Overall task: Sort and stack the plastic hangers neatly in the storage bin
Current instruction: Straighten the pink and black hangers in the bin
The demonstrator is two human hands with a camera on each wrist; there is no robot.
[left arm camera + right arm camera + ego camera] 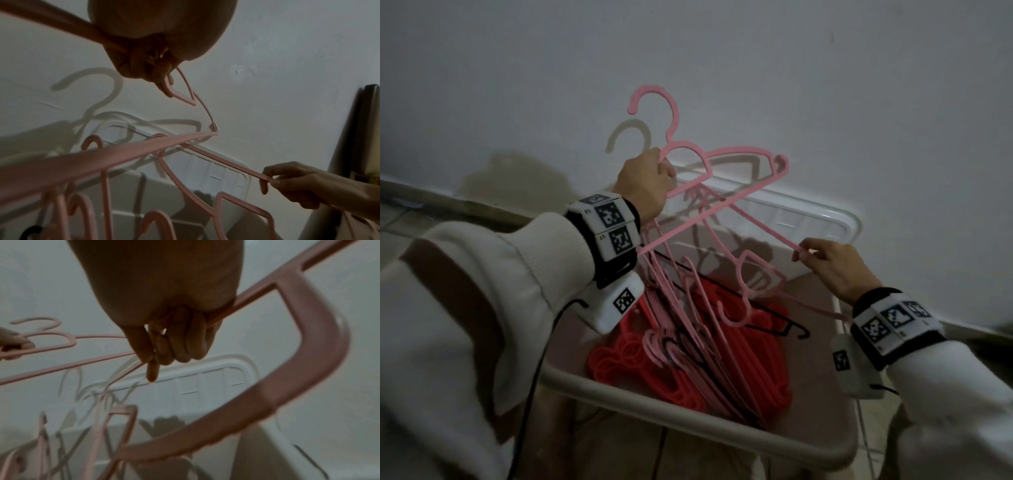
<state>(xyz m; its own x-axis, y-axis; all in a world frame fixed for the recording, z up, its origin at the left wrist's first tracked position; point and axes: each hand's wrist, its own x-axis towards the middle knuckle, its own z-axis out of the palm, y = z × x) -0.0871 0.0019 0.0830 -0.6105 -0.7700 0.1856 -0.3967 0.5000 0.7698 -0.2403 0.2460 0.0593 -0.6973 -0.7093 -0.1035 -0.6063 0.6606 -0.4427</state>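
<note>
pink hanger (717,202): matt plastic | bin (822,217): glossy white plastic | sleeve (493,294): fleecy cloth

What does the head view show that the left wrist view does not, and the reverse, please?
Only the head view shows the red hangers piled in the bin, a black hanger and both wristbands. Only the left wrist view shows a dark upright panel at the right edge and the left hand's curled fingers from below. Both show the raised pink hanger, with the right hand pinching a bar, and the wall.
</note>
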